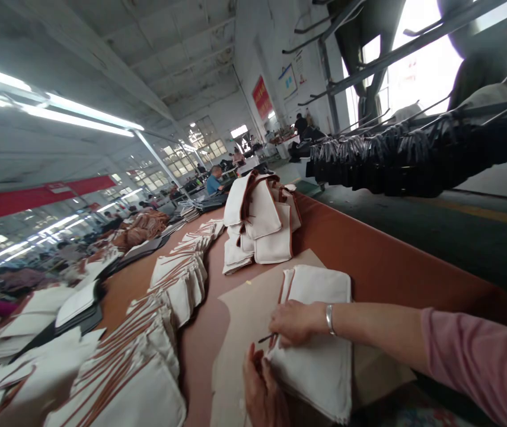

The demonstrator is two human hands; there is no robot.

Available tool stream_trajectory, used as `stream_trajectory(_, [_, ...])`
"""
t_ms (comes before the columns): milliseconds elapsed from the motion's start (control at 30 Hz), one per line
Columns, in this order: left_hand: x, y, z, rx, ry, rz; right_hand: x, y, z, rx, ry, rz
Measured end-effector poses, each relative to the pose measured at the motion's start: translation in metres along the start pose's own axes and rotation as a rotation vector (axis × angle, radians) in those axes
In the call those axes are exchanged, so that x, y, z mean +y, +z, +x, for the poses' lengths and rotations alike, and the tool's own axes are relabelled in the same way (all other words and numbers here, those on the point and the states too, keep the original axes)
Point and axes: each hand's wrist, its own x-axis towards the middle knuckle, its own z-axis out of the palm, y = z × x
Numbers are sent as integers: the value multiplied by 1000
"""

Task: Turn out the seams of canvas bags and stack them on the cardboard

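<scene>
A cream fabric panel (313, 370) with brown edging lies before me, apparently on others like it. My right hand (295, 322), a silver bangle at its wrist, rests on the panel near its left edge. Its fingers are closed around a thin dark pointed tool (265, 339), whose kind I cannot make out. Just below, my left hand (264, 388) is beside the panel's lower left edge, its fingers stretched out and slightly apart. Something small and brown shows between them, too unclear to name. Beneath the panels is a sheet of tan paper or card (235, 332).
A heap of cream panels (264, 225) stands farther up the brown table (324, 225). Overlapping panels (146, 344) run along the left. Black pieces hang from a rack (391, 160) at the right. A person in blue (213, 181) sits beyond the table.
</scene>
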Motion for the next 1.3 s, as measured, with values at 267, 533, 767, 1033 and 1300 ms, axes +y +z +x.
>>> stream_trajectory(267, [-13, 18, -26, -21, 96, 66, 14, -3, -12, -85, -99, -50])
stream_trajectory(533, [0, 18, -34, -77, 260, 194, 38, -110, -85, 192, -135, -19])
stream_trajectory(767, [12, 9, -33, -86, 262, 309, -20, -206, -137, 695, -135, -24])
stream_trajectory(1033, [41, -15, -34, -199, 261, 338, -39, -288, -173, 1232, 79, -264])
stream_trajectory(1300, [98, -49, -41, -139, 228, 14, -70, -246, -194, 621, -27, 283])
